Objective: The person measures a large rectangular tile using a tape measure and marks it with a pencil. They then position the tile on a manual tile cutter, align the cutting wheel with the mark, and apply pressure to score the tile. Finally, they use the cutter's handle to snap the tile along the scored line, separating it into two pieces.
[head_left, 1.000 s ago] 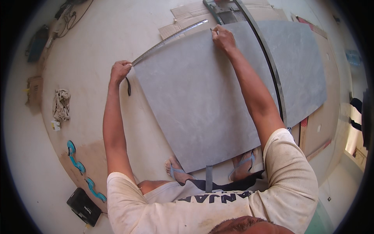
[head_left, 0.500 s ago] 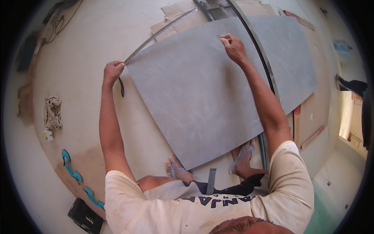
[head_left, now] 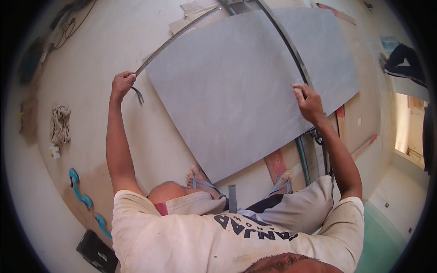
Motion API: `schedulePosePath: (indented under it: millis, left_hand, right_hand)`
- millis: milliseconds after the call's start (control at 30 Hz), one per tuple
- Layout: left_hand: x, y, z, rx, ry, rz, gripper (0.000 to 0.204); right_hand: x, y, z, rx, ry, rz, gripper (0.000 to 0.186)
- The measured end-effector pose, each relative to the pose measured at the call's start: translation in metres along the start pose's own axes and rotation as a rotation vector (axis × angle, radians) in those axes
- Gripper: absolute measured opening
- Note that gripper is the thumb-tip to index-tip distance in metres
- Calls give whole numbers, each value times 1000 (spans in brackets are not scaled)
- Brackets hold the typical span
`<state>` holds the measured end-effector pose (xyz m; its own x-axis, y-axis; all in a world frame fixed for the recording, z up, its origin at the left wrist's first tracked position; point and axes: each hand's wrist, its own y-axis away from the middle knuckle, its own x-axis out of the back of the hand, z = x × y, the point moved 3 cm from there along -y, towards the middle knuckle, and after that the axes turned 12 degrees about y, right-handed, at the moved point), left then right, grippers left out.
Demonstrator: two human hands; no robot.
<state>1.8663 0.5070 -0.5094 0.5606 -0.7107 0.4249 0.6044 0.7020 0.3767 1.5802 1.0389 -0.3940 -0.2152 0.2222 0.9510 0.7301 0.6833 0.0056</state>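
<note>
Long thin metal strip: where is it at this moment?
In the head view, the strip is at upper left, running from the person's left hand along the upper-left edge of the large flat grey slab.

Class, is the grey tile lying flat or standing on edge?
Lying flat: the grey tile shows its broad face upward, with a metal rail across it.

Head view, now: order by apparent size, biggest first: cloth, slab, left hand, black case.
1. Slab, by far
2. Black case
3. Cloth and left hand: too alike in visible area to rank
</note>
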Motion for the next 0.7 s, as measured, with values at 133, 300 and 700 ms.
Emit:
schedulePosePath:
  millis: [133,300,700]
  left_hand:
    - [-12,78,26,54,35,-121,24]
    - [-42,197,33,109,-237,-97,25]
    - [-151,368,-50,129,-447,-309,29]
  right_hand:
    - [-9,2,18,-88,-246,123,24]
    - [-4,-10,27,-33,-473,280,24]
    - [-55,37,10,-185,-1114,102,22]
